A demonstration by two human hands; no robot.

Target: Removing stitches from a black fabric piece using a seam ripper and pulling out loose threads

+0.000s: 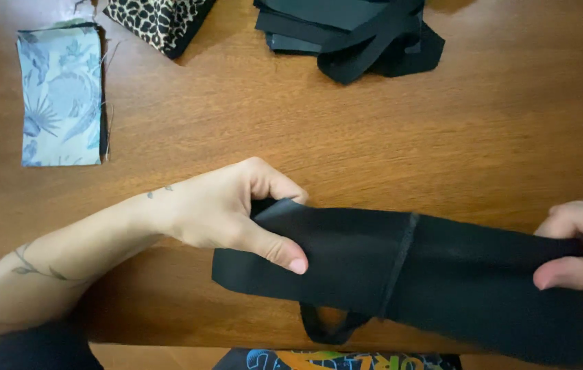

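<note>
Item in hand: black fabric piece (401, 274), a long flat band with a stitched seam (395, 264) running across its width and a narrow black loop or strap (325, 329) hanging from its lower edge; it is held stretched out just above the near edge of the wooden table (346, 144), reaching from the middle of that edge to the right edge of view. Left hand (226, 209): forearm tattooed, coming in from the near left corner; thumb pressed down on the upper face of the black fabric piece near its left end, fingers curled behind it, so the cloth is pinched between thumb and fingers. Right hand (579, 243): only partly in view at the right edge; thumb and fingers closed on the right end of the same piece, pinching it. Far edge, towards the right: a loose pile of black fabric pieces and straps (353, 34), well apart from both hands. Far edge, left of centre: a leopard-print fabric piece (158, 20), cut off by the top of the view. Far left corner: a pale green rectangular fabric piece with a leaf-and-plant print (62, 96), lying flat, its frayed threads trailing at the right side, with a dark edge showing beneath. Below the near edge: a strip of dark clothing with coloured print (336, 360), partly visible.
</note>
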